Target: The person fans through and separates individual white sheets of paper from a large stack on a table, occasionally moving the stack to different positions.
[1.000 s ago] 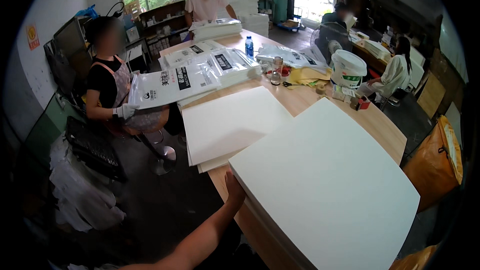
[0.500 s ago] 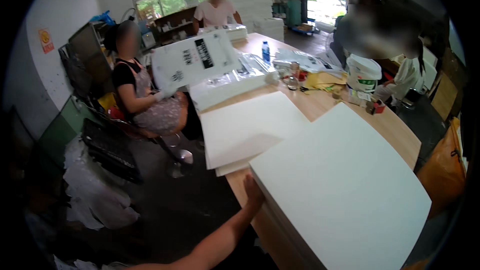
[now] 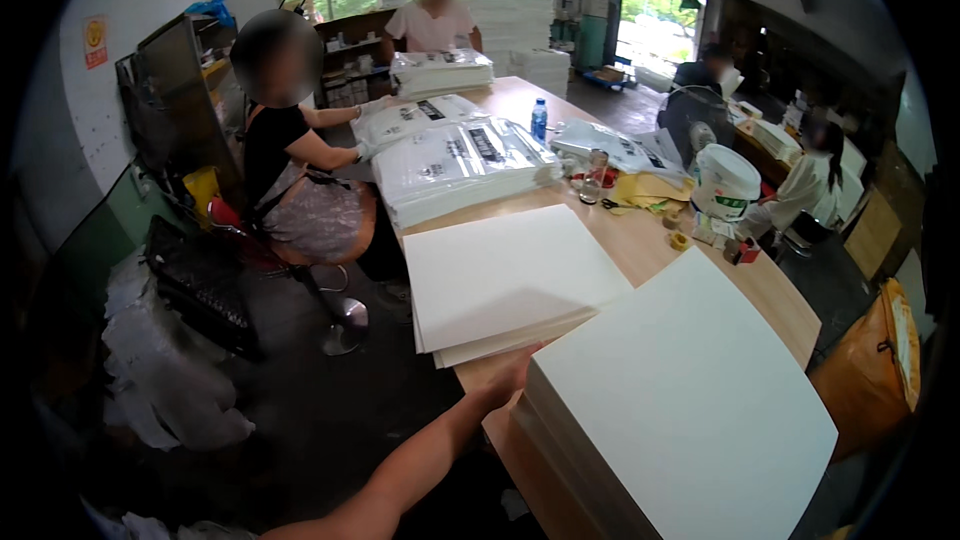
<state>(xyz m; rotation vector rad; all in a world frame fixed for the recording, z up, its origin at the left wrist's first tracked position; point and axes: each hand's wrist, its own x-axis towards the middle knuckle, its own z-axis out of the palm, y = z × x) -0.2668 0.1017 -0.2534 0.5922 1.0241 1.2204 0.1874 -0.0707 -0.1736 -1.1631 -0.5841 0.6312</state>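
A tall stack of large white sheets fills the near right of the table, its layered side facing me. At that stack's far left corner is my left hand, fingers stretched along the edge and partly blurred; no separate sheet shows in its grasp. Just beyond my hand lies a lower stack of white sheets, slightly uneven at its near edge. My right hand is out of view.
Across the wooden table are plastic-wrapped packs, a blue bottle, a glass jar, tape rolls and a white bucket. A seated co-worker touches the packs. An orange bag stands at right.
The co-worker at left has lowered a printed pack onto the table. My left hand has shifted toward the stack's far corner, and my view has turned slightly.
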